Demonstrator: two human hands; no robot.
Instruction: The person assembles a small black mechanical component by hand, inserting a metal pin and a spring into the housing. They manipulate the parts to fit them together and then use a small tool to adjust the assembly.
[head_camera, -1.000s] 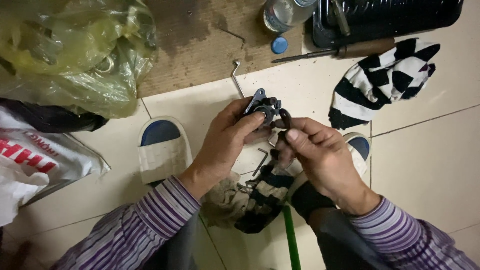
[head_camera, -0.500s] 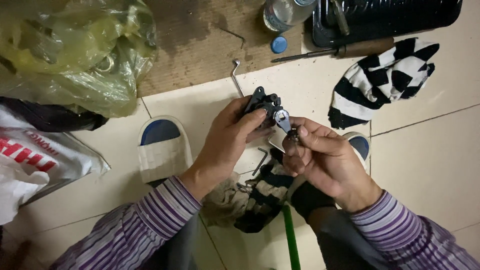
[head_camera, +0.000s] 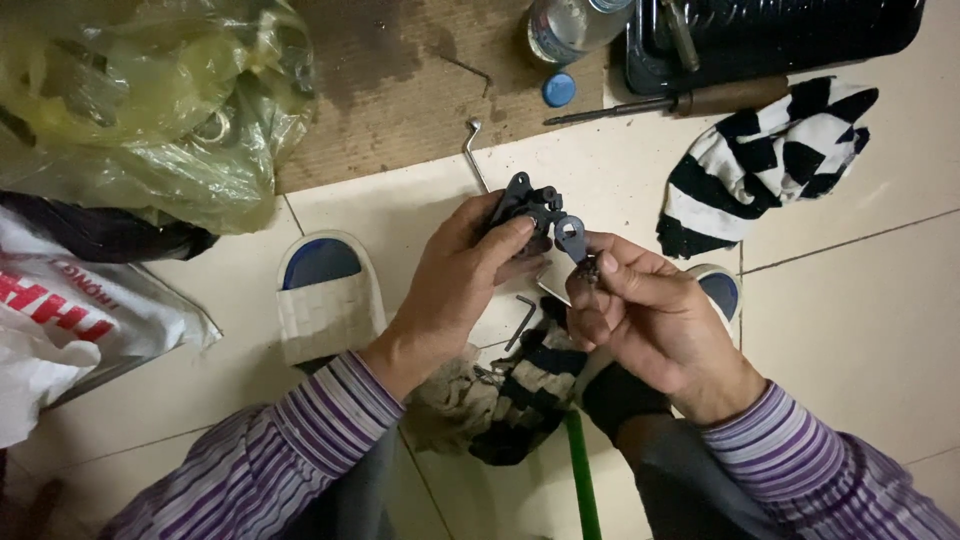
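My left hand (head_camera: 455, 280) grips a small black metal mechanical part (head_camera: 528, 203) above the tiled floor. My right hand (head_camera: 640, 310) pinches a small grey metal link piece (head_camera: 572, 238) between thumb and fingers, right beside the black part and touching or nearly touching it. Both arms wear purple striped sleeves. Under the hands lie a dirty striped rag (head_camera: 510, 385) and a small bent hex key (head_camera: 522, 318).
A white-and-blue slipper (head_camera: 322, 295) lies left of my hands. A black-and-white striped cloth (head_camera: 770, 160), a screwdriver (head_camera: 670, 103), a black tray (head_camera: 780, 35), a bottle (head_camera: 565, 25), a blue cap (head_camera: 558, 88), a yellow plastic bag (head_camera: 140, 100) and a green rod (head_camera: 582, 480) surround them.
My right hand has drawn slightly away from the black part and lifted the grey link piece up into view. The left hand has kept its grip.
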